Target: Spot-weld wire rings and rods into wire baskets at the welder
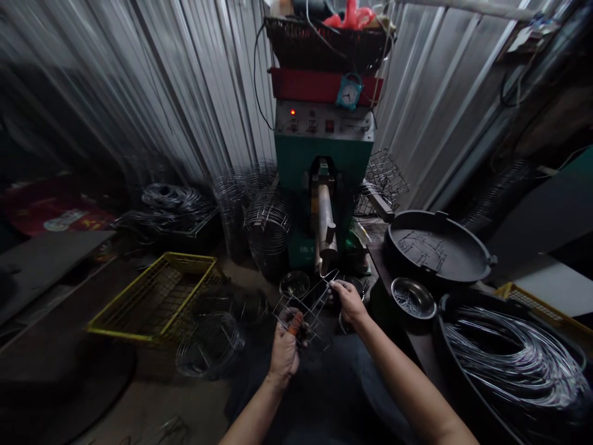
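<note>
A small wire frame (319, 303) made of thin crossing rods is held in front of me, below the front end of a green spot welder (291, 167). My left hand (286, 346) is closed around the frame's near left part, with an orange cover on one finger. My right hand (349, 301) pinches the frame's far right edge, close to the tip of the welder's grey arm (325, 216). Whether the wire touches that tip I cannot tell. Just beyond the frame sits a round metal bowl (295, 284).
At left lies a yellow wire crate (157, 337) beside round wire baskets (210, 346). On the right are a black round pan (463, 275), a steel bowl of small rods (413, 299) and a tub of wire rings (514, 352). A blue clock (349, 93) hangs on the welder.
</note>
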A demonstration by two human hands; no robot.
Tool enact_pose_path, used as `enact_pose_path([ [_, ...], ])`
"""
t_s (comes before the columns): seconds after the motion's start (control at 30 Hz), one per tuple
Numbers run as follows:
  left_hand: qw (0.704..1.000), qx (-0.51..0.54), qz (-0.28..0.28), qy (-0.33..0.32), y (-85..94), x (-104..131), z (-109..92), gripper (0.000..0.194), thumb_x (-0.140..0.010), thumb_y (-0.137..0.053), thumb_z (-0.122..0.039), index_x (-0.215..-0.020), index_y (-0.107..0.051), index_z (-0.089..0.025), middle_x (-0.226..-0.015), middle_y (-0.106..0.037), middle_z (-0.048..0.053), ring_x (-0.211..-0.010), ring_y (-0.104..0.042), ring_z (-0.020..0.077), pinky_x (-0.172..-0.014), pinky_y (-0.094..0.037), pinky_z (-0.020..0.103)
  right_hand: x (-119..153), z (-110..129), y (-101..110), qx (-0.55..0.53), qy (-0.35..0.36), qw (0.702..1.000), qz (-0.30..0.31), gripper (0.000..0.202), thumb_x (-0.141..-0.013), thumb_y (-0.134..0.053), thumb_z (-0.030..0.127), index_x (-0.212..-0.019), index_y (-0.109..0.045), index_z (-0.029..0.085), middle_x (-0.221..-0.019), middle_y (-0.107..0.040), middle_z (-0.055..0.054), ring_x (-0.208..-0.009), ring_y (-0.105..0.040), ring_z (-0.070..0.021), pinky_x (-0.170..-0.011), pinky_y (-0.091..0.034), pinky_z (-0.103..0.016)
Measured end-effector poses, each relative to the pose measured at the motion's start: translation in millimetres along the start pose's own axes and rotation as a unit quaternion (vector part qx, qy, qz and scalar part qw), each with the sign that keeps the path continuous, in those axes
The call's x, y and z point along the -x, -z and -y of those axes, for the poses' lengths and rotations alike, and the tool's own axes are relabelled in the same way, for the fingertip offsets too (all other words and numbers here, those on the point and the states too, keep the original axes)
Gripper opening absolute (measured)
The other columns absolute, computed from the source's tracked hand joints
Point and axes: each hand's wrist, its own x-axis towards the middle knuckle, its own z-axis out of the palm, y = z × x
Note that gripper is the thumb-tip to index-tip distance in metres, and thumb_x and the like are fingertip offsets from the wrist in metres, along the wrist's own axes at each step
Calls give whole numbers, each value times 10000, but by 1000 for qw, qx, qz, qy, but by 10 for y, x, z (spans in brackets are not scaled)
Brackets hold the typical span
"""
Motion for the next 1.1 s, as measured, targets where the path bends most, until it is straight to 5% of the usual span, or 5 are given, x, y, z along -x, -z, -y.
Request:
enact_pose_path([
  [0.8,1000,9,-11,-8,-93,-26,-92,414,-529,-730,-400,-796,-488,-195,-519,-531,-63,-425,-504,78,-352,-297,138,-59,65,1,40,-33,999,-16,259,-582,-653,384,-596,-545,149,-506,-521,18,-429,-445,-82,-421,-361,-208],
  [0.97,1000,11,-11,-6,-77,-37,-77,416,-531,-730,-391,-809,-495,-191,-536,-538,-61,-428,-502,74,-356,-293,144,-170,185,192,241,149,958,-35,195,-648,-613,367,-703,-623,180,-683,-587,-11,-660,-527,-146,-612,-417,-260],
  [1.1,1000,15,-10,-8,-107,-22,-109,412,-531,-731,-388,-790,-484,-185,-528,-530,-62,-428,-494,71,-363,-288,144,-308,373,315,379,239,891,75,147,-689,-600,296,-802,-661,224,-867,-591,-31,-842,-531,-171,-779,-394,-302],
])
